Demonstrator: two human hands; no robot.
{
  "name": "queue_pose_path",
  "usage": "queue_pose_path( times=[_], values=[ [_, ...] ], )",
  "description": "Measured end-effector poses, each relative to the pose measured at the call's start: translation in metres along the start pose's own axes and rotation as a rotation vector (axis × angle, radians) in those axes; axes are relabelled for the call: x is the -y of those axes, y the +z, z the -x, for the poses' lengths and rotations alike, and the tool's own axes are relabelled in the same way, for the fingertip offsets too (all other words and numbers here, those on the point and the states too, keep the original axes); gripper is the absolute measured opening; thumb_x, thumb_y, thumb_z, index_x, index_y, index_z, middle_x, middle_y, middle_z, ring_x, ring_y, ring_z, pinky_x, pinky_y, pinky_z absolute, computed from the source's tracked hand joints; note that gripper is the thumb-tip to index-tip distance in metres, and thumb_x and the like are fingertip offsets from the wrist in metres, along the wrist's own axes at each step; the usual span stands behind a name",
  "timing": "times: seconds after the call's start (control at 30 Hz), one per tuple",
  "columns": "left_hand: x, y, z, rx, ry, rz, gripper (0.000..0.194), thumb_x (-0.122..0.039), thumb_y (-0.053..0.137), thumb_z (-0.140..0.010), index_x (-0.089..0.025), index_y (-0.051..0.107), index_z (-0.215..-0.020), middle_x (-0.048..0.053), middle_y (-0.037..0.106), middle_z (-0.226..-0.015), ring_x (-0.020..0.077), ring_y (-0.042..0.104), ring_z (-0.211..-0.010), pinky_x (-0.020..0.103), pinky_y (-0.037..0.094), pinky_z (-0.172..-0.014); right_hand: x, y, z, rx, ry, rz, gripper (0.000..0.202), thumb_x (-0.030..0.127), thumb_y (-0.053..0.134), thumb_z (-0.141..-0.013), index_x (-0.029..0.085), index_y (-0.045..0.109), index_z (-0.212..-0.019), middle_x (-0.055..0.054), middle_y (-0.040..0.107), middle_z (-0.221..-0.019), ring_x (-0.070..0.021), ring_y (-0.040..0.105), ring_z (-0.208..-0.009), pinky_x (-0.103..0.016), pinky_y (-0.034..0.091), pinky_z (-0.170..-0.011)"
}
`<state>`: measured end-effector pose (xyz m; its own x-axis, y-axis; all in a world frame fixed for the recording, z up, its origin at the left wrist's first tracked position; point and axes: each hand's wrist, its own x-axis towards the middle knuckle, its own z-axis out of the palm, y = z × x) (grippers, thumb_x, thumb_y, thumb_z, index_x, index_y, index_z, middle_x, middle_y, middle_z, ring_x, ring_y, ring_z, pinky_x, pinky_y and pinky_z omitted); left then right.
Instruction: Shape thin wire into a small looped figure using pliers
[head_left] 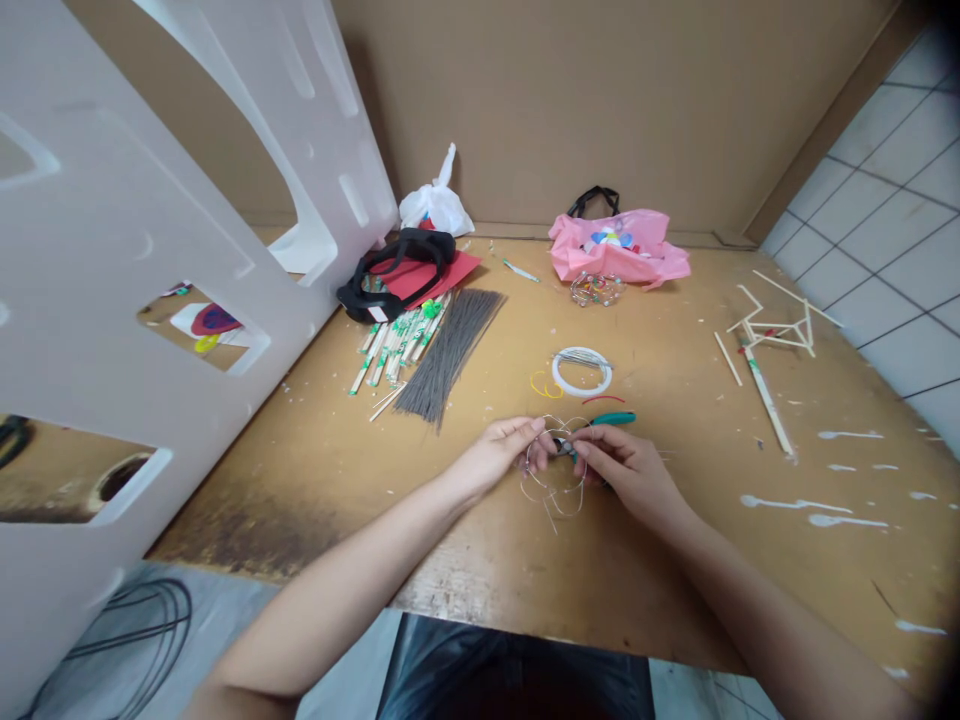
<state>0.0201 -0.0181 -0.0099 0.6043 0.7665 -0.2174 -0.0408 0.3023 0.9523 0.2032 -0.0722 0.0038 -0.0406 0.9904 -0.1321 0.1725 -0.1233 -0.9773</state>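
Near the front middle of the table, a thin wire frame of bent loops [568, 508] hangs between my two hands. My left hand [508, 450] pinches its left side between thumb and fingers. The fingers of my right hand [621, 462] are closed on the wire at its right side. Pliers with teal handles [615, 418] lie behind and partly beneath my right hand, their jaws close to the wire. Just beyond sit a white ring [558, 378] with short wires across it, a yellow wire [541, 386] and a red wire piece [604, 399].
A bundle of grey wires [450, 355], paper-wrapped sticks [386, 355] and a black strap [356, 297] lie left. At the back are a white bag [439, 208], a pink bag [660, 258] and a beaded wire piece [598, 290]. A stick frame [784, 335] stands right; a white panel [300, 120] borders the left.
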Motion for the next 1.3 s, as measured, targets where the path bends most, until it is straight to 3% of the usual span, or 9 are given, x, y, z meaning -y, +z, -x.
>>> queue_pose_path(
  times=[0.1, 0.27, 0.43, 0.63, 0.77, 0.9, 1.3],
  values=[
    [0.0, -0.003, -0.001, -0.003, -0.001, 0.009, 0.043, -0.054, 0.059, -0.078, -0.011, 0.066, -0.08, 0.003, 0.063, -0.067, 0.0086, 0.052, -0.058, 0.021, 0.039, -0.057, 0.002, -0.002, -0.001, -0.041, 0.016, -0.021, 0.036, 0.053, 0.061, -0.075, 0.018, 0.06, -0.081, 0.002, 0.057, -0.057, -0.0111, 0.05, -0.05, -0.026, 0.043, -0.051],
    [-0.006, -0.004, 0.003, -0.048, 0.133, -0.127, 0.032, -0.037, 0.074, -0.069, -0.014, 0.065, -0.087, 0.003, 0.066, -0.081, 0.0098, 0.055, -0.069, 0.023, 0.041, -0.067, 0.004, -0.004, -0.002, -0.046, -0.013, 0.09, 0.033, 0.05, 0.057, -0.078, 0.017, 0.062, -0.079, 0.005, 0.048, -0.051, -0.01, 0.043, -0.047, -0.024, 0.035, -0.047],
    [-0.008, 0.0, 0.007, -0.065, 0.172, -0.194, 0.028, -0.039, 0.069, -0.073, -0.013, 0.062, -0.081, 0.0, 0.061, -0.069, 0.0087, 0.052, -0.062, 0.023, 0.039, -0.063, 0.004, -0.002, 0.001, -0.026, -0.09, 0.198, 0.026, 0.041, 0.054, -0.08, 0.017, 0.063, -0.081, 0.004, 0.05, -0.053, -0.01, 0.042, -0.047, -0.024, 0.033, -0.047],
    [-0.009, 0.0, 0.007, 0.05, 0.084, -0.118, 0.029, -0.039, 0.067, -0.075, -0.013, 0.058, -0.085, -0.001, 0.058, -0.066, 0.0064, 0.048, -0.053, 0.021, 0.038, -0.054, 0.004, -0.004, 0.002, -0.018, -0.174, 0.312, 0.023, 0.038, 0.055, -0.082, 0.018, 0.066, -0.08, -0.001, 0.061, -0.066, -0.0124, 0.05, -0.057, -0.025, 0.036, -0.052],
    [-0.013, -0.005, 0.009, 0.175, 0.193, -0.117, 0.038, -0.023, 0.069, -0.074, -0.016, 0.054, -0.108, 0.0, 0.059, -0.08, 0.0085, 0.055, -0.071, 0.023, 0.044, -0.069, 0.007, -0.007, 0.002, -0.056, -0.11, 0.24, 0.024, 0.041, 0.057, -0.081, 0.019, 0.065, -0.077, 0.0, 0.056, -0.06, -0.011, 0.045, -0.052, -0.024, 0.034, -0.047],
    [-0.02, -0.01, 0.016, 0.259, 0.273, -0.255, 0.028, -0.018, 0.062, -0.081, -0.016, 0.056, -0.108, 0.004, 0.061, -0.088, 0.011, 0.057, -0.083, 0.027, 0.046, -0.081, 0.009, -0.009, 0.001, -0.019, -0.016, 0.125, 0.03, 0.047, 0.058, -0.079, 0.018, 0.063, -0.076, 0.005, 0.043, -0.048, -0.0087, 0.035, -0.044, -0.024, 0.029, -0.042],
    [-0.025, 0.0, 0.025, 0.209, 0.569, -0.667, 0.014, -0.016, 0.046, -0.09, -0.015, 0.055, -0.1, 0.008, 0.06, -0.095, 0.015, 0.057, -0.09, 0.03, 0.047, -0.083, 0.005, -0.012, -0.001, 0.181, 0.138, -0.197, 0.034, 0.05, 0.057, -0.08, 0.017, 0.062, -0.076, 0.009, 0.034, -0.042, -0.0065, 0.03, -0.037, -0.021, 0.027, -0.037]
  ],
)
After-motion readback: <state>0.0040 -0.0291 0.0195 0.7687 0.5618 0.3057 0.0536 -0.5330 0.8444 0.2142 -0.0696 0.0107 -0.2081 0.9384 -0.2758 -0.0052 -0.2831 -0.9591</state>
